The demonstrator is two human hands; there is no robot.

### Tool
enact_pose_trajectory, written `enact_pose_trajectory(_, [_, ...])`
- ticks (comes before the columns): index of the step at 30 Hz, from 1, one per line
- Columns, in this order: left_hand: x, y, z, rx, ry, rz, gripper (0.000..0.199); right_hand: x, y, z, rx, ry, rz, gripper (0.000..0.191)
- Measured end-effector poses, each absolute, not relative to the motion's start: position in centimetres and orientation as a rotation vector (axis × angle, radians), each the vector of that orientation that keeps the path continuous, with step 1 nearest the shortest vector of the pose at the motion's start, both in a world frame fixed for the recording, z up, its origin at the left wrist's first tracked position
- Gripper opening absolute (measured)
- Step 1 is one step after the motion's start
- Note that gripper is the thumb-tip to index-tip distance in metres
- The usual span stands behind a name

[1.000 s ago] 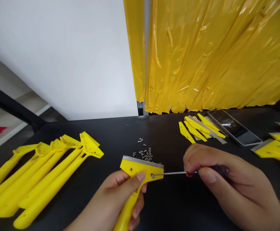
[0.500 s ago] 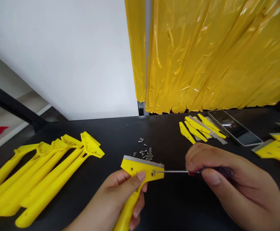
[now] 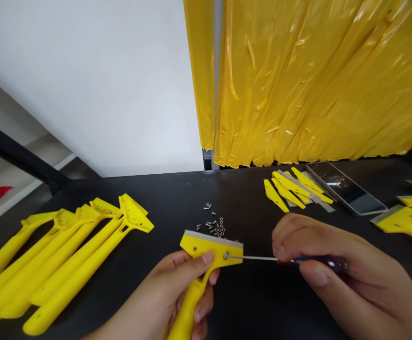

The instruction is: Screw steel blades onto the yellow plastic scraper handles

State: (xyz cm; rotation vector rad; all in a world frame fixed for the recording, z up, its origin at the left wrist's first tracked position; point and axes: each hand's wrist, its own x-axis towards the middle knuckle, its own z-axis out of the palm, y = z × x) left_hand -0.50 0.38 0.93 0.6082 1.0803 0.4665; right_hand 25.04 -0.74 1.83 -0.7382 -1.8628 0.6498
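– What was largest?
– The flat black tabletop (image 3: 258, 302), then the left hand (image 3: 177, 278) and right hand (image 3: 350, 278) above it, both closed
– On what?
– The left clasped a yellow plastic scraper (image 3: 218, 250) with a straight metal blade (image 3: 214, 238); the right gripped a thin-shafted, dark-handled screwdriver (image 3: 262, 258), its tip at a small silvery screw (image 3: 226, 255) in the scraper's head

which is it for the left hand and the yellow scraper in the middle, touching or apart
Touching. The head view shows it: the left hand grips the yellow scraper, its thumb lying across the scraper's face.
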Motion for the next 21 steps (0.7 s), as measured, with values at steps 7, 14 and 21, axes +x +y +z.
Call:
enact_pose_trajectory(7, [-0.3,0.3,1.2,0.591,1.132,0.478,0.034,24.8,-0.6,2.6,-0.752,-1.882,0.719,0.019])
enact_pose_trajectory(14, [-0.1,-0.3,1.0,0.607,1.172,0.481,0.035,25.0,-0.7,2.3,-0.717,-1.882,0.777,0.022])
enact_pose_trajectory(21, [-0.3,0.0,1.1,0.593,1.135,0.482,0.036,24.7,-0.8,0.6,-1.041,-1.588,0.867,0.016])
